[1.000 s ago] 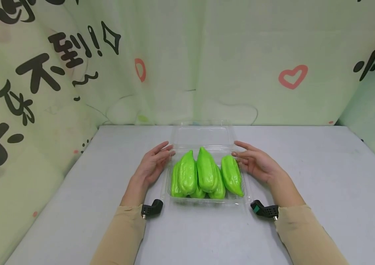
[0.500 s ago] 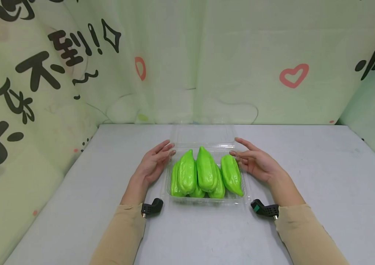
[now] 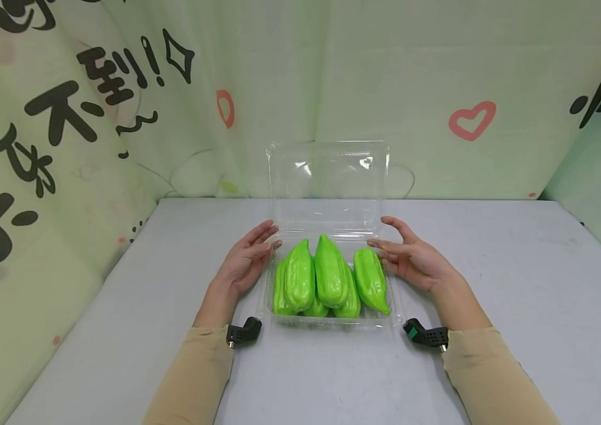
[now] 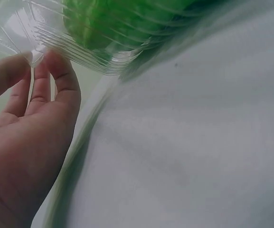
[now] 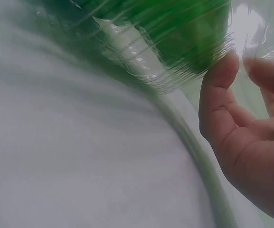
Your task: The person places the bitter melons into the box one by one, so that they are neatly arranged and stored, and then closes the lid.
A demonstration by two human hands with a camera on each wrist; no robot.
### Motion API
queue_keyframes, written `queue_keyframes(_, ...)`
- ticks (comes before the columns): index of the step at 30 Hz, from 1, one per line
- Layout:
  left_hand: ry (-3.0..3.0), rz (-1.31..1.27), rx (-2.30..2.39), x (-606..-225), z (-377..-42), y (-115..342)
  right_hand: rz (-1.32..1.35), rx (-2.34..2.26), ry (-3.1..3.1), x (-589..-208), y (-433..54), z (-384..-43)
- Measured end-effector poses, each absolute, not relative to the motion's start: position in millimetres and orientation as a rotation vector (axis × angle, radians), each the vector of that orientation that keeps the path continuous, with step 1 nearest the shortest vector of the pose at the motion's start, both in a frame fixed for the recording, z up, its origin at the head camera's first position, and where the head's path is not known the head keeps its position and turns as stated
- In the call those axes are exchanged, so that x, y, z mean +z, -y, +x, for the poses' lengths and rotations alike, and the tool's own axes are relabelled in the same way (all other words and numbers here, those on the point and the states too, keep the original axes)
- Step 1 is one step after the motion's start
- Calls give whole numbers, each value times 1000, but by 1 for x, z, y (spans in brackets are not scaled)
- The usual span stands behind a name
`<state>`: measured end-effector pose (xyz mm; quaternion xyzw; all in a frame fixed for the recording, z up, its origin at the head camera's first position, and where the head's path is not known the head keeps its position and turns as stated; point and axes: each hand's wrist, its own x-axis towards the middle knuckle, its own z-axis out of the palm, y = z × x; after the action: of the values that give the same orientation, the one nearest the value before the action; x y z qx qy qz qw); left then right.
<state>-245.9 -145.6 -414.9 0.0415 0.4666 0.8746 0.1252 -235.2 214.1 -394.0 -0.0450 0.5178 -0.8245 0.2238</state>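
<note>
A clear plastic clamshell container [image 3: 327, 323] sits on the table, its clear lid [image 3: 327, 177] raised upright at the back. Several bright green star fruits [image 3: 332, 274] lie in its base; one [image 3: 371, 280] is set apart at the right. My left hand [image 3: 247, 260] pinches the container's rim near the rear left corner; in the left wrist view plastic shows between its fingertips [image 4: 58, 57]. At the rear right corner my right hand [image 3: 414, 262] pinches the rim with thumb and a finger, while its index finger is raised beside the lid's lower edge.
A white table [image 3: 183, 236] carries the container. Pale green printed curtain [image 3: 411, 71] hangs behind and at both sides. Black wrist cameras [image 3: 244, 330] sit at both sleeves.
The lid has swung up from lying back to standing upright. The right index finger has lifted and moved slightly away; the left hand and the base have hardly moved.
</note>
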Motion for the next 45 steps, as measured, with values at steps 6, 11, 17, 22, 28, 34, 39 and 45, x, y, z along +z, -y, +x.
queue_keyframes(6, -1345, 131, 2567, -414, -244, 144, -135, -2301, -1421, -393, -217, -232)
queue_keyframes(11, -1440, 66, 2531, -413, -243, 141, -149, -2324, -1444, -394, -219, -230)
queue_keyframes(17, -1531, -11, 2482, -414, -243, 139, -200, -2307, -1483, -395, -223, -228)
queue_keyframes(22, -1489, 22, 2495, -415, -242, 139, -219, -2269, -1511, -394, -229, -227)
queue_keyframes(28, -1582, 78, 2441, -415, -241, 137, -304, -2231, -1502, -395, -236, -225)
queue_keyframes(34, -1666, 106, 2391, -415, -237, 140, -321, -2147, -1594, -396, -238, -221)
queue_keyframes(39, -1736, 46, 2322, -412, -232, 146, -216, -2071, -1756, -394, -232, -220)
queue_keyframes(45, -1915, -66, 2178, -403, -224, 152, -193, -1997, -1906, -385, -224, -220)
